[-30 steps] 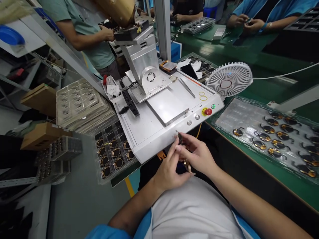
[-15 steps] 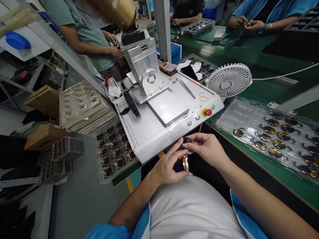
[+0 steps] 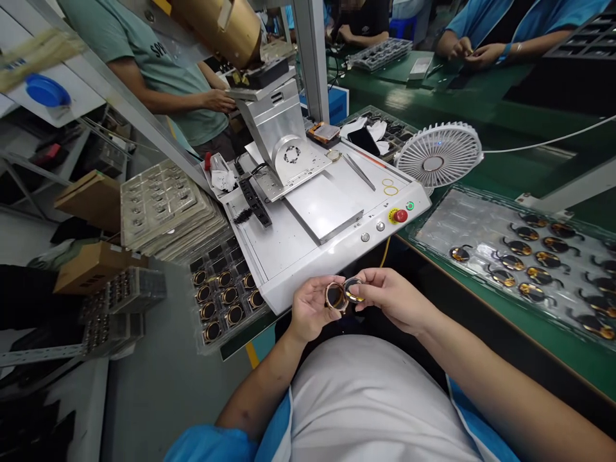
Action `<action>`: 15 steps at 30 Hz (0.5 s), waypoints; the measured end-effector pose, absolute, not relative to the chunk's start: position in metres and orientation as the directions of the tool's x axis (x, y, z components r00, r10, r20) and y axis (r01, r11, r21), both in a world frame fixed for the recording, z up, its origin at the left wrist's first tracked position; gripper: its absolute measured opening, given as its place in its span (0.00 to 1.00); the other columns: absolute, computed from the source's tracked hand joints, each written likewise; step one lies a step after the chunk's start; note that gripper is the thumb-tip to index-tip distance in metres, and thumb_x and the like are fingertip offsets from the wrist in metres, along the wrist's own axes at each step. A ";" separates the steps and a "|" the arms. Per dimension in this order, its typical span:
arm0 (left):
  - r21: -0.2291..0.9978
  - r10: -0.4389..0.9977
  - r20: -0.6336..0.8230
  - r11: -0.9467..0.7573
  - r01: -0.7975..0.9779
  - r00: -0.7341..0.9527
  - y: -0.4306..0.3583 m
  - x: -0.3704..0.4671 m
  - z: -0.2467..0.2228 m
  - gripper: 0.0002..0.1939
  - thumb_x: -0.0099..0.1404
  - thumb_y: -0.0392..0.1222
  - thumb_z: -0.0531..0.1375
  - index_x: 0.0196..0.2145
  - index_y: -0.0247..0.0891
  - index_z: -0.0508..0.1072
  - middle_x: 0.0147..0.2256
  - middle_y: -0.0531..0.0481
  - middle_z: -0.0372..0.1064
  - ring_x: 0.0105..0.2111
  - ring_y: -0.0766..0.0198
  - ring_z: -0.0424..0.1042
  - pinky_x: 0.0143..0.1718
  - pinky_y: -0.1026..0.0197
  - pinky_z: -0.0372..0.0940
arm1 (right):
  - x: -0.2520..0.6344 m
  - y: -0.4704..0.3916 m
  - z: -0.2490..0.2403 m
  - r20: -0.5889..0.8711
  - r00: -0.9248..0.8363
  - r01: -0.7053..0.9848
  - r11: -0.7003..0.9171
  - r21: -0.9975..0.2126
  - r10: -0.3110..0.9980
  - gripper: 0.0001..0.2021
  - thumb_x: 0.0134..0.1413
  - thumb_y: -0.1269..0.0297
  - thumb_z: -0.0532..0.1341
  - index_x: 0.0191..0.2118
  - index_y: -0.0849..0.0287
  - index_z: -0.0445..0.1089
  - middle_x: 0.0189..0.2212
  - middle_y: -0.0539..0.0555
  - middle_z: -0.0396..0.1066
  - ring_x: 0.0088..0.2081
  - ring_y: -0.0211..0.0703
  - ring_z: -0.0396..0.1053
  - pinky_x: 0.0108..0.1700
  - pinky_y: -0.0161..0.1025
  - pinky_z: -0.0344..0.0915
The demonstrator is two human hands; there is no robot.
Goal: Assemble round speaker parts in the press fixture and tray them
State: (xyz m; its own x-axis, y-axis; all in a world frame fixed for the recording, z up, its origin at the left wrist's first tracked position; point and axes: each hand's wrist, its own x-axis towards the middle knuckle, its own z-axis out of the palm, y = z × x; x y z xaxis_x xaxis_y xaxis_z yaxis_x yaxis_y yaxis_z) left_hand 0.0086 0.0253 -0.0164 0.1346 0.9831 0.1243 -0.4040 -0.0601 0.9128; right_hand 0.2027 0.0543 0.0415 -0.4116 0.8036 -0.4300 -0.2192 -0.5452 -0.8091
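My left hand (image 3: 309, 308) is closed around the edge of a gold-rimmed round watch case (image 3: 335, 296), its ring turned toward me. Between the thumb and fingers of my right hand (image 3: 389, 297) is a round dark watch display module (image 3: 353, 289) with a bit of yellow on it. The two parts are side by side over my lap, in front of the white machine; I cannot tell whether they touch. More modules of a similar look, with dark curled tails, lie in the clear tray (image 3: 440, 221) on the right.
A white machine base (image 3: 293, 282) carries a metal fixture, tweezers (image 3: 360, 172) and a red stop button (image 3: 399, 216). A white fan (image 3: 436, 160) stands to the right. On the left are a tray of gold-rimmed cases (image 3: 202, 343) and stacked trays (image 3: 158, 199). Co-workers are beyond.
My left hand has turned the watch case so its round opening faces me. My right hand has brought the module down beside it, with its yellow part now showing.
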 end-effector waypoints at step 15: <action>0.915 0.992 0.085 -0.042 -0.402 0.089 0.019 0.007 -0.035 0.31 0.41 0.45 0.82 0.46 0.50 0.84 0.49 0.47 0.83 0.46 0.51 0.84 0.51 0.47 0.78 | 0.173 0.037 0.057 -0.322 -0.308 -0.243 -0.401 -0.883 0.895 0.17 0.37 0.67 0.69 0.31 0.55 0.59 0.21 0.43 0.66 0.22 0.33 0.61 0.24 0.31 0.56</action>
